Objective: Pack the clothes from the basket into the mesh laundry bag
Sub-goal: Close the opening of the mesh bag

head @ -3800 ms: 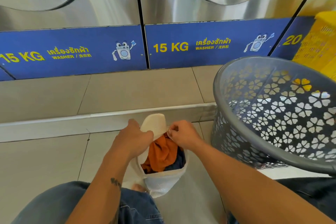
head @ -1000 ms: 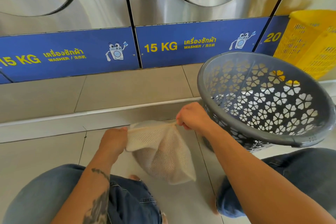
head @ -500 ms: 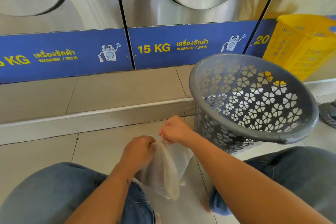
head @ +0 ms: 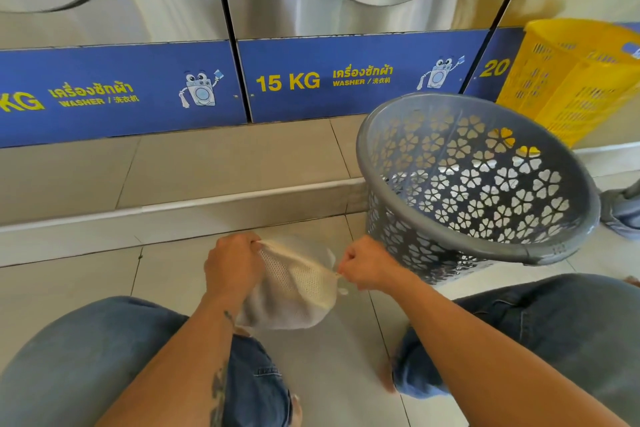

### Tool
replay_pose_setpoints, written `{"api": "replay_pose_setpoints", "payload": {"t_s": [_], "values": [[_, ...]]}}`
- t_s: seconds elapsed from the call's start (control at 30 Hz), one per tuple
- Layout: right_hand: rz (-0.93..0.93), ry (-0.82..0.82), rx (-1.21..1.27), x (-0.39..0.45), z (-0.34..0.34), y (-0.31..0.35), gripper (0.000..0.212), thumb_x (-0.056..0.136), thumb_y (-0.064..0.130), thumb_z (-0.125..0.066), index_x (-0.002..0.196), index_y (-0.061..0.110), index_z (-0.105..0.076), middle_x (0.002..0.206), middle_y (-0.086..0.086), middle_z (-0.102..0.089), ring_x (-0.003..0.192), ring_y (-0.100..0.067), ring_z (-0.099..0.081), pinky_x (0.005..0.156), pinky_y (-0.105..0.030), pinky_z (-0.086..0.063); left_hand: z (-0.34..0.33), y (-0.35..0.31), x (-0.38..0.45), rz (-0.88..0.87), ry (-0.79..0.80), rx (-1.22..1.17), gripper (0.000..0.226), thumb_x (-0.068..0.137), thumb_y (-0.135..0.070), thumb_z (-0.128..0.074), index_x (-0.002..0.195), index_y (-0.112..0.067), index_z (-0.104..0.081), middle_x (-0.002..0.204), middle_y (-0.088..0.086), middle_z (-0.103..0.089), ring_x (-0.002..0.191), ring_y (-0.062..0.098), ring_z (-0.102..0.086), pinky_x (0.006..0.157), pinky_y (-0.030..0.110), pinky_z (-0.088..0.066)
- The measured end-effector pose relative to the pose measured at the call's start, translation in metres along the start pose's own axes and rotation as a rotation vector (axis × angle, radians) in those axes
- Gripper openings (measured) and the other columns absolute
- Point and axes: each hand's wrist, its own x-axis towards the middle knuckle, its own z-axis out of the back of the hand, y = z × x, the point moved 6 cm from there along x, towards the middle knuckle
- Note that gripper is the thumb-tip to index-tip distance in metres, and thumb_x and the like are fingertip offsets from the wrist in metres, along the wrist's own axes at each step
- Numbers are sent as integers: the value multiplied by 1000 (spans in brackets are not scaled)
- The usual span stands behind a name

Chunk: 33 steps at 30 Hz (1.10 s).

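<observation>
A cream mesh laundry bag (head: 294,288), bulging and closed at the top, hangs just above the tiled floor between my knees. My left hand (head: 233,265) grips the bag's top left corner. My right hand (head: 363,265) pinches the top right end of the bag, where a small white pull shows. No clothes show through the mesh. To the right stands a grey plastic basket (head: 478,246) with flower-shaped holes, tilted toward me; I see no clothes inside it.
A row of steel washers with blue "15 KG" panels (head: 346,80) stands on a tiled step (head: 207,198) ahead. A yellow basket (head: 575,80) sits at the back right. A shoe (head: 621,211) shows at the right edge. My jeans-clad knees flank the bag.
The bag was open with orange and dark clothes showing; now its top is closed. My hands, close together half a second ago, have drawn apart along the bag's top.
</observation>
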Motion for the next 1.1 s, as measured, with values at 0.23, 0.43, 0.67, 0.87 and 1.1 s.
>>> {"api": "replay_pose_setpoints", "payload": {"t_s": [0.23,0.43,0.67,0.87,1.1], "values": [[56,-137,-69,1,8,21,25,80,9,-56,55,11,-60,62,-5,-61,65,-24,-64,61,-35,-55,3,18,-3,179,21,-32,23,95,-22,-51,99,-21,-74,91,5,-70,77,25,-63,66,30,-50],[30,-30,64,-2,-15,-5,19,84,14,-58,89,9,-75,96,-10,-76,95,-28,-71,85,-47,-59,-9,25,-11,242,191,-138,20,91,-22,-55,82,-26,-73,85,-1,-70,70,16,-59,64,27,-44],[115,297,34,-24,-34,20,102,75,38,-82,155,36,-20,150,-5,-35,134,-30,-41,111,-46,-38,-8,8,-2,227,172,-255,20,91,-22,-58,79,-25,-73,86,-4,-69,79,18,-61,73,28,-43],[177,-41,-198,-2,-45,4,44,92,25,-55,134,36,-48,120,-6,-60,105,-31,-62,88,-47,-56,-17,3,-9,217,285,-381,10,90,-27,-65,84,-27,-73,93,-8,-69,88,14,-62,81,30,-47],[82,-152,-201,3,-14,0,23,93,7,-50,103,19,-68,97,-4,-66,95,-29,-65,75,-36,-52,-34,0,-20,295,550,-477,13,91,-25,-60,88,-24,-73,92,-3,-73,84,14,-71,75,30,-56]]}}
